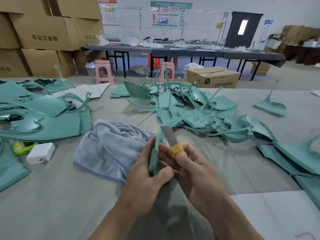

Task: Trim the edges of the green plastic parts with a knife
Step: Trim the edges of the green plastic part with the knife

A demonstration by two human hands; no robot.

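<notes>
— Left hand (147,172)?
— Curled round a narrow green plastic part (154,158), held upright above the bench (52,196), just in front of the grey towel (110,146).
— Right hand (188,168)?
— Pinching a knife (170,138), fingers pressed together round the yellow tape on its handle. Blade bare, grey, tilted up and to the left, lying just beside the upper edge of the held part; contact between blade and plastic hard to tell.
— Hands apart?
— Touching, thumb against fingers, right of the towel's near corner.
— Rest of the green parts?
— Heaped in a tangled pile (199,110) beyond and right of the towel. Flat stacked panels (43,123) left of the towel. More panels (294,158) far right of the towel, at the bench edge. One lone piece (270,106) well apart, behind and right of the pile.
— Anything else near the towel?
— White charger block (40,153) just left of it, with a bright green toy-like thing (22,147) touching that block's far side. Sheet of paper (83,90) behind the towel, among the left panels.
— Beyond the bench?
— Cardboard boxes (43,32) stacked far left behind the towel, two pink stools (104,71) on the floor, a printed carton (213,77), a long dark table (181,51) strewn with plastic bags.
</notes>
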